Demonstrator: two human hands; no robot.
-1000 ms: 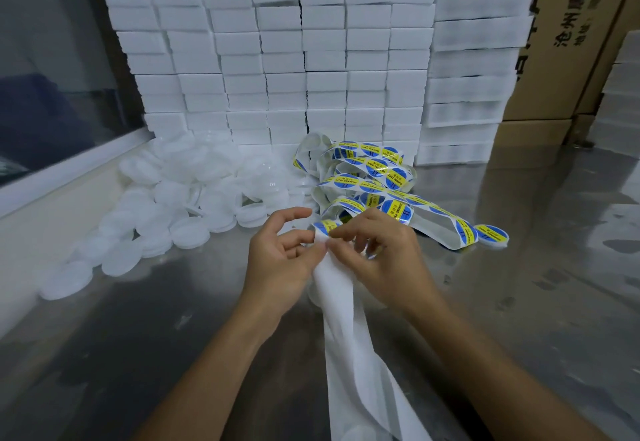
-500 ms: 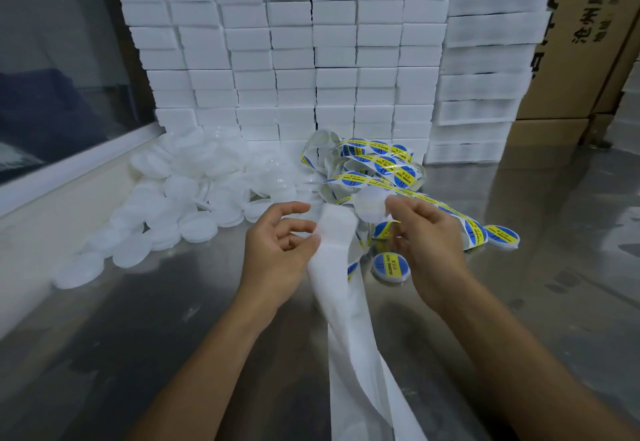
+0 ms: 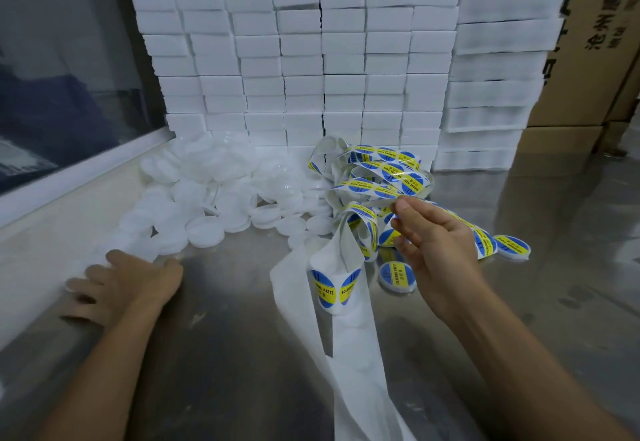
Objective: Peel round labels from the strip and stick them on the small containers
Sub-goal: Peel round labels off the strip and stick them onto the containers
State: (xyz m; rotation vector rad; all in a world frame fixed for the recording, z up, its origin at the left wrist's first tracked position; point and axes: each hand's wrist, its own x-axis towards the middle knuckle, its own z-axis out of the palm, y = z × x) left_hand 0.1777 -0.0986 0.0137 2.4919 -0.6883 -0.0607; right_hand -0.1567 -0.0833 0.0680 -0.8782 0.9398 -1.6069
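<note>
A: How is the label strip [image 3: 381, 177] judged to handle?

B: It is taken to be very light and limp. It lies in loose coils far of centre on the metal table [image 3: 554, 302], and its emptied white backing [image 3: 356, 354] trails toward the near edge. A label should be lifted at its rim, where it curls off the backing; a sticky face is likely to cling to itself if folded.

A: And the small containers [image 3: 207, 205]?

B: They are heaped to the far left, against the stacked white blocks [image 3: 298, 69]. They look like thin, light, smooth plastic, easily slid or scattered, so one is best taken by its edge from the near fringe of the heap. Two labelled containers [image 3: 396, 276] are seen near the right hand.

A: How are the hands posed?

B: The left hand [image 3: 128, 283] is laid palm down at the near-left end of the heap, its fingers spread on or over a container; whether one is gripped cannot be told. The right hand [image 3: 436, 243] is raised over the strip, thumb and forefinger brought together as if a peeled label were pinched, though no label is clearly seen between them.
</note>
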